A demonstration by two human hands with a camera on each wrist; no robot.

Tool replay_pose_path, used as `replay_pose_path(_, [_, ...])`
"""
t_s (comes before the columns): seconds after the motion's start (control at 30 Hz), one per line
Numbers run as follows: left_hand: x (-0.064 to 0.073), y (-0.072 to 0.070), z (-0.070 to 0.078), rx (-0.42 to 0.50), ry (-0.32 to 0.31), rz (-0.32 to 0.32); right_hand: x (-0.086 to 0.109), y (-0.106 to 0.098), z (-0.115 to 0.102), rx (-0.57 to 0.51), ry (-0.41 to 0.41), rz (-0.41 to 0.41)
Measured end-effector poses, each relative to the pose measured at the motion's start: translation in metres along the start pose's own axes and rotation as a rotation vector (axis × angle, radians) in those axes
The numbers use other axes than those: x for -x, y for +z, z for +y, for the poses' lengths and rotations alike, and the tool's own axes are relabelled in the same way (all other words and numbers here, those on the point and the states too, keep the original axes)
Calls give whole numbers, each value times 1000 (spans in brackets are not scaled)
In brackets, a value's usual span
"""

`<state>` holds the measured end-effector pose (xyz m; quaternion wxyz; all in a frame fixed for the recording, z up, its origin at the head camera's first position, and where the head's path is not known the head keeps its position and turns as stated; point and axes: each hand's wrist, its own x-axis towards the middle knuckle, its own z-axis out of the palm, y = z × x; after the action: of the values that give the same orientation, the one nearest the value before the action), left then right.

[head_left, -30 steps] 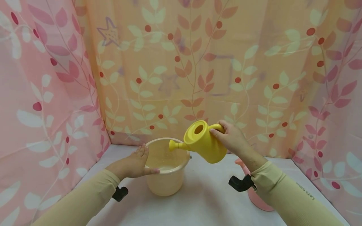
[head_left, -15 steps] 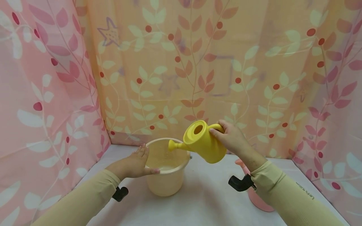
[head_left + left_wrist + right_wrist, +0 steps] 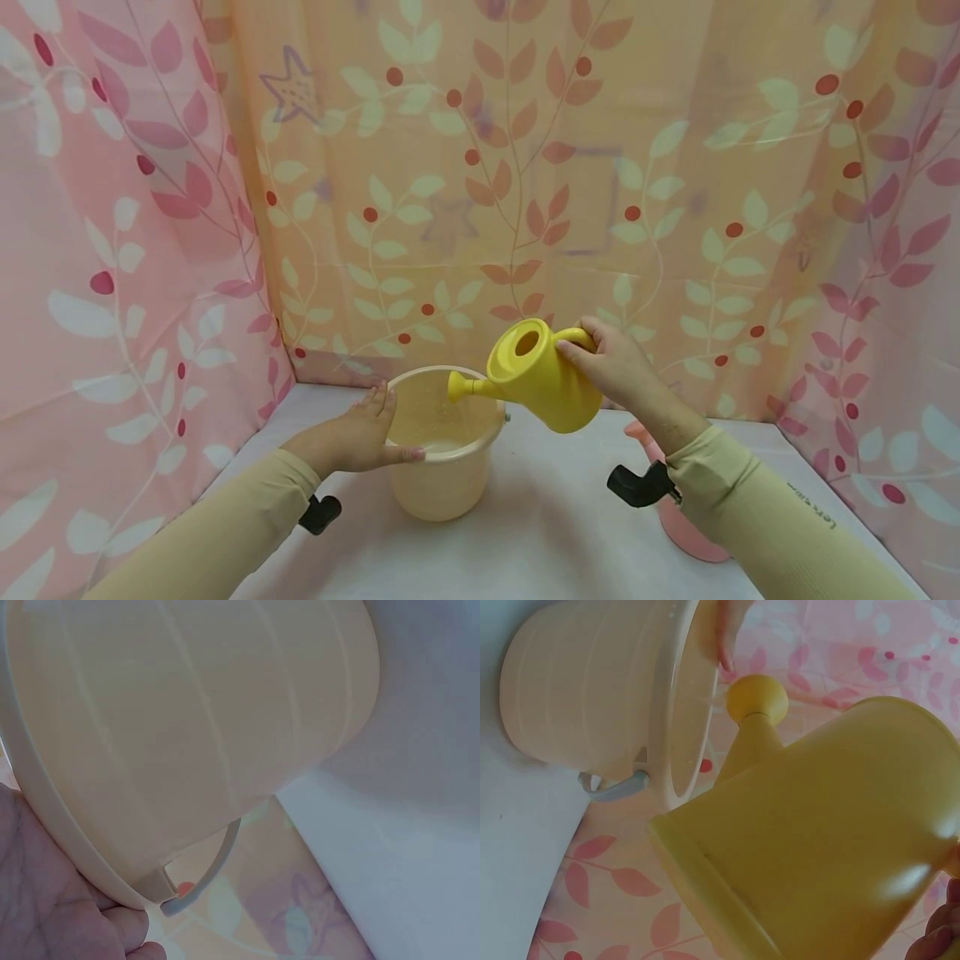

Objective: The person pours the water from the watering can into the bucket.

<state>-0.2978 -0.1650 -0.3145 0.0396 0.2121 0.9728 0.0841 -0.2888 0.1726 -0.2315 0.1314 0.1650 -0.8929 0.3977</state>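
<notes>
A cream plastic bucket (image 3: pixel 438 492) stands upright on the white surface. My left hand (image 3: pixel 356 437) rests on its left rim, fingers fairly straight and spread, thumb lying along the near rim; the left wrist view shows the palm against the rim (image 3: pixel 64 836). My right hand (image 3: pixel 611 362) grips the handle of a yellow watering can (image 3: pixel 551 387), held in the air tilted left. The can's spout head (image 3: pixel 459 387) is over the bucket's opening. In the right wrist view, the can (image 3: pixel 817 832) hides most of that hand's fingers. Whether water flows is hard to tell.
A pink spray bottle (image 3: pixel 690 533) stands at the right, partly hidden behind the right forearm. Leaf-patterned curtains (image 3: pixel 525 208) enclose the back and sides of the white tabletop (image 3: pixel 555 517). The bucket's grey handle (image 3: pixel 615 787) hangs at its side.
Almost nothing differs. The watering can keeps its tilt over the bucket, and both hands hold their places; the view shifts very slightly.
</notes>
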Motion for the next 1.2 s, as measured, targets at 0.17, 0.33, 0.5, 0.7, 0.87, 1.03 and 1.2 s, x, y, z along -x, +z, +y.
replay_pose_path(0.17, [0,0,0,5,6,-1,0,0,0,6,5,4])
replay_pose_path(0.33, [1,1,0,19,13,-2,0,-1,0,18,5,9])
replay_pose_path(0.5, [1,0,1,15,12,-3,0,-1,0,23,-5,6])
replay_pose_path(0.7, [0,0,0,7,-7,-10,0,-2,1,34,-8,8])
replay_pose_path(0.87, [-1,-1,0,4,-10,-13,0,-1,1,36,-7,6])
replay_pose_path(1.03, [-2,0,0,-2,-11,-14,0,0,2,38,-14,5])
replay_pose_path(1.2, [-1,0,0,3,-16,-14,0,2,2,27,-16,10])
